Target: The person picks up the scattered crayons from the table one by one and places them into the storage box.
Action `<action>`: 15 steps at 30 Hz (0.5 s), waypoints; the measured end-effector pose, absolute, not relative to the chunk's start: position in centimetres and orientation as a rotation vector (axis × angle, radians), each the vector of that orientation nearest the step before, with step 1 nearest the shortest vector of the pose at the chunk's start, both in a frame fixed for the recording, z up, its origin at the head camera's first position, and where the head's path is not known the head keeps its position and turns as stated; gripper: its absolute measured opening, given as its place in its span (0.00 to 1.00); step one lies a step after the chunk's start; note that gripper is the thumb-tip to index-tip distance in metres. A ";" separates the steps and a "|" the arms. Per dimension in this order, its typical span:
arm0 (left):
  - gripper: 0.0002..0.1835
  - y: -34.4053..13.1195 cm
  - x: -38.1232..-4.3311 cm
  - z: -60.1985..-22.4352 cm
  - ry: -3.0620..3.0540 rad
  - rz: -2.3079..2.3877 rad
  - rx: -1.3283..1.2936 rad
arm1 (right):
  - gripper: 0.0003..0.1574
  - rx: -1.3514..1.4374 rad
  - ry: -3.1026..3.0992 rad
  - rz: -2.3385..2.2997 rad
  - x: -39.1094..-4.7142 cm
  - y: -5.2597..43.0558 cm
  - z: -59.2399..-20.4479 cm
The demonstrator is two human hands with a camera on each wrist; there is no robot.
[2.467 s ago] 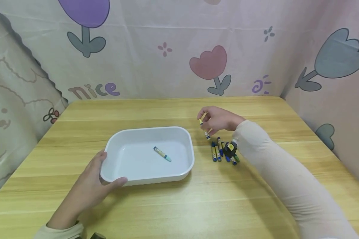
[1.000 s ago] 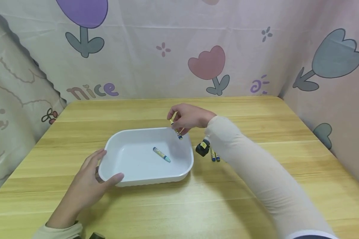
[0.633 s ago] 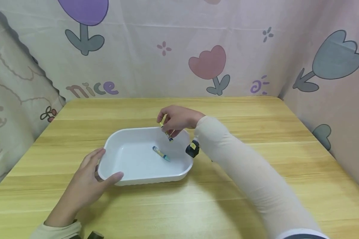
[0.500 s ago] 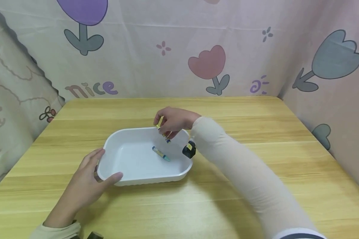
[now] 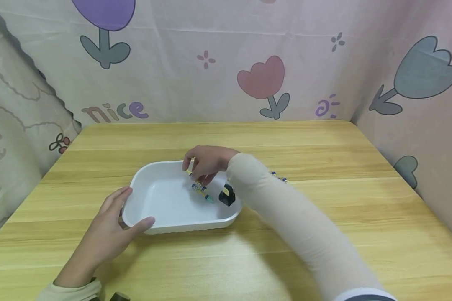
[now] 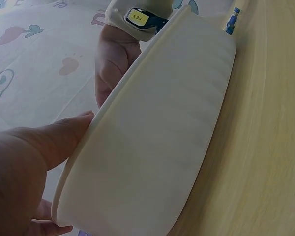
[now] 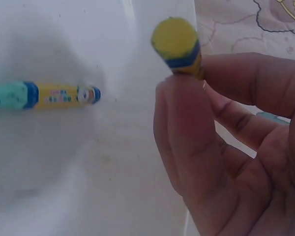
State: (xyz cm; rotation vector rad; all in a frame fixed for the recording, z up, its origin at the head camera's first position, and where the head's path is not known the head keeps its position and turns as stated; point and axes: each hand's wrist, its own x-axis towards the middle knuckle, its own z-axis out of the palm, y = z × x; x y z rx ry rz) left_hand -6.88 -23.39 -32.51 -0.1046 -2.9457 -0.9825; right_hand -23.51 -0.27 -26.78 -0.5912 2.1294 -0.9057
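My left hand [image 5: 107,236] grips the left end of a white plastic tray [image 5: 188,228], with thumb and fingers spread around its corner. In the left wrist view the thumb lies against the tray's rim. Over the tray, my right hand [image 5: 208,164] pinches a yellow crayon [image 7: 176,40] between thumb and fingers, the crayon tilted with its blue-banded end downward. A mint-green crayon [image 7: 56,96] in a yellow wrapper lies on the tray floor, just below the held one. In the head view the held crayon's lower end overlaps the mint-green crayon.
More crayons [image 5: 284,180] lie on the wooden table [image 5: 196,267] to the right of the tray, mostly hidden behind the right sleeve [image 5: 286,209]. A black wrist camera [image 5: 227,195] hangs over the tray's right side. A patterned curtain [image 5: 181,75] rises behind the table.
My right hand has carried the yellow crayon from beside the crayon pile leftward over the tray, then lowered it toward the mint-green crayon. The left hand has stayed on the tray.
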 end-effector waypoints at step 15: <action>0.55 -23.6 -7.0 -32.7 -2.932 -0.990 -0.129 | 0.19 -0.543 2.146 -0.828 -22.8 -1.8 -28.4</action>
